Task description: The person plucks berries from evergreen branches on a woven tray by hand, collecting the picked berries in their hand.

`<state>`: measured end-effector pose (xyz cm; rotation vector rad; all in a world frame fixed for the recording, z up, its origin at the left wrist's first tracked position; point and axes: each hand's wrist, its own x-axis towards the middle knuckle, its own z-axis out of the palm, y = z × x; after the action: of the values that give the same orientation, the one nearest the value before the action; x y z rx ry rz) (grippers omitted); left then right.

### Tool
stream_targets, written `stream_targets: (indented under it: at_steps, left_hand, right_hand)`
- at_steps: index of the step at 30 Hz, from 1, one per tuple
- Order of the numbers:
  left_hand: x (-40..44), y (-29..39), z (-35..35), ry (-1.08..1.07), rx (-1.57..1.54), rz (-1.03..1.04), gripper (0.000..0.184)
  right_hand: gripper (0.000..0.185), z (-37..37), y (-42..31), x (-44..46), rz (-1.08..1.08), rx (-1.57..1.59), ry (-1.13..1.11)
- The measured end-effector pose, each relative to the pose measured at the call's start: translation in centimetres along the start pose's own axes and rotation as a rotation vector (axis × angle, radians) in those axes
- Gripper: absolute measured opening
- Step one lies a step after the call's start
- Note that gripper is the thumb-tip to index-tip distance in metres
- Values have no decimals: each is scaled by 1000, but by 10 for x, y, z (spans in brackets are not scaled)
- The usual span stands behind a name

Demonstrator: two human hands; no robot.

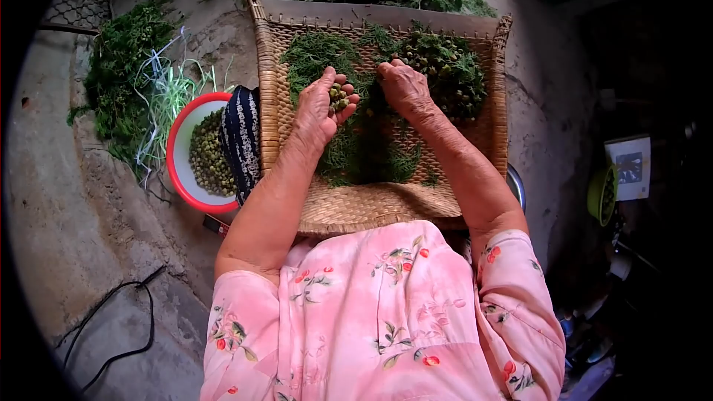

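My left hand is turned palm up over the woven basket tray, its fingers curled round several small green-brown cones. To its right my right hand is closed in a pinch at the green sprigs; what lies between its fingertips is hidden. Feathery green sprigs cover the left part of the tray. A pile of sprigs with cones lies at the tray's right side, just beyond my right hand.
A red-rimmed white basin holding many cones stands left of the tray, with a dark patterned cloth over its edge. Greenery and pale plastic strips lie farther left. A green bowl is at the right.
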<state>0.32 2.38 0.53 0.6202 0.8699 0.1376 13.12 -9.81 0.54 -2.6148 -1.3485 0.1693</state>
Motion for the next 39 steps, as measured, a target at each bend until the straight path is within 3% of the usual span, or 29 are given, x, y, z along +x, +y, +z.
stream_targets:
  at_steps: [2, 7, 10, 15, 17, 22, 29, 31, 35, 37, 39]
  left_hand:
    - [3, -3, -3, -7, 2, 3, 33]
    - [4, -9, -3, -27, 7, -12, 34]
    - [-2, -8, 4, -13, -33, -48, 37]
    - [-3, -3, 2, -115, -67, -49, 41]
    - [-4, -2, 3, -110, -70, -51, 41]
    - [-3, -3, 3, -82, -65, -56, 39]
    - [-2, -5, 3, -64, -59, -53, 39]
    - [-1, -5, 2, -63, -63, -54, 39]
    - [-2, -8, 4, -70, -72, -44, 41]
    - [-2, -8, 4, -67, -95, -42, 41]
    - [3, -8, -1, -142, -148, -33, 42]
  right_hand:
    - [11, 1, 1, 0, 91, 30, -11]
    - [16, -8, 5, 1, 8, 283, 91]
    - [15, -25, -6, 3, -108, 967, -185]
    - [13, -26, -1, 3, 102, 983, -127]
    - [12, 6, 24, 5, -91, 467, 195]
    - [11, 0, 10, -8, -14, 231, -10]
    - [7, 16, 15, -5, -114, 102, 84]
    - [7, 6, 7, -6, -6, 212, 152]
    - [9, -16, -14, -3, -176, 556, 218]
    - [12, -28, -29, -6, -217, 696, 173]
    - [11, -30, -38, -8, -80, 1022, 7]
